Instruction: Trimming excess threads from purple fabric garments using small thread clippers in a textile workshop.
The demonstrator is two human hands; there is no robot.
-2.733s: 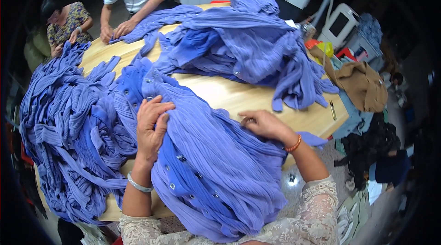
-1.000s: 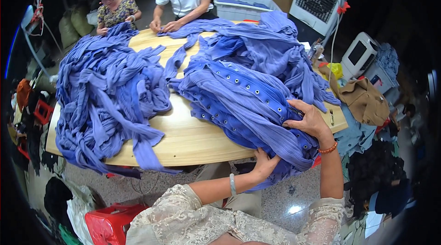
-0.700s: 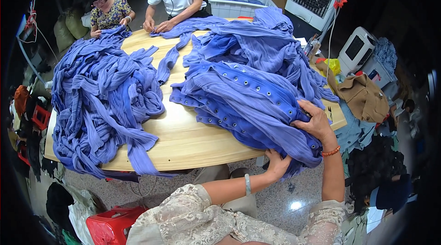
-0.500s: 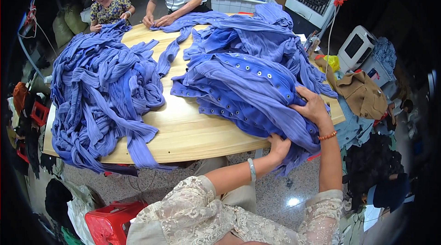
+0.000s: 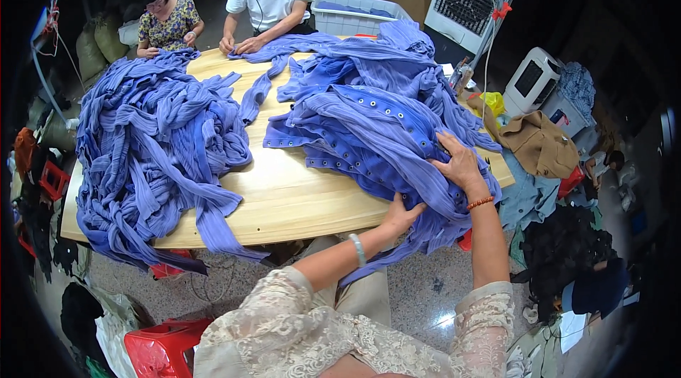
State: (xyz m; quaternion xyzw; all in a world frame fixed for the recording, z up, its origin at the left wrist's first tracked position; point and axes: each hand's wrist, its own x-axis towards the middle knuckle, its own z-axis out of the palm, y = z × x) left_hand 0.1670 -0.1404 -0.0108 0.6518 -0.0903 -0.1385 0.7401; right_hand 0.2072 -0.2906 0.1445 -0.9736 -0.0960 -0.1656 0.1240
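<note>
A stack of periwinkle-blue ribbed knit garments (image 5: 355,130), with rows of round snaps along darker blue bands, lies at the right front of the wooden table (image 5: 305,204). My left hand (image 5: 402,217) grips the stack's near edge, thumb on top and the other fingers hidden under the cloth. Farther right, my right hand (image 5: 460,164) is closed over the top of the same stack, its thumb pointing left and its fingers pressing into the folds. Part of the cloth hangs over the table's near edge below my hands.
A big heap of blue garments (image 5: 156,144) covers the table's left side. Two people work at the far edge; one person's hands (image 5: 245,45) hold blue cloth. Behind stands a white bin (image 5: 355,16). A red stool (image 5: 159,349) is at lower left, a brown garment (image 5: 543,144) at right.
My left hand has shifted left and up along the stack's near edge. A strip of cloth now trails farther left below it. The whole view has moved slightly.
</note>
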